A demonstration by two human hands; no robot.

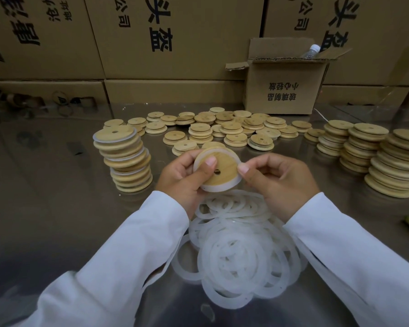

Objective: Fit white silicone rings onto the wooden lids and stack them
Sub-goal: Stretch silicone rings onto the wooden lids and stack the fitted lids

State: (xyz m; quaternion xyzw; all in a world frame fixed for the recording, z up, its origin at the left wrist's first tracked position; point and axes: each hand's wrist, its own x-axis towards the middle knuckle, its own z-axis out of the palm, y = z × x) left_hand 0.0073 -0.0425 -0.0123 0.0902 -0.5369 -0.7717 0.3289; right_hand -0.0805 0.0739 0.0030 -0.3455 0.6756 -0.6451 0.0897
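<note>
Wooden lid (pixel 219 169) with white ring (pixel 222 187) around its rim, held above the ring pile (pixel 241 244). Left hand (pixel 183 177) grips it, thumb on face; right hand (pixel 276 178) pinches the ring's edge. Finished stack (pixel 125 159) stands left.

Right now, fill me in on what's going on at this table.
A person in white sleeves holds one wooden lid in both hands, the left hand gripping it while the right hand works a white ring around its edge. Loose rings lie below; a finished stack stands left, bare lids behind.
</note>
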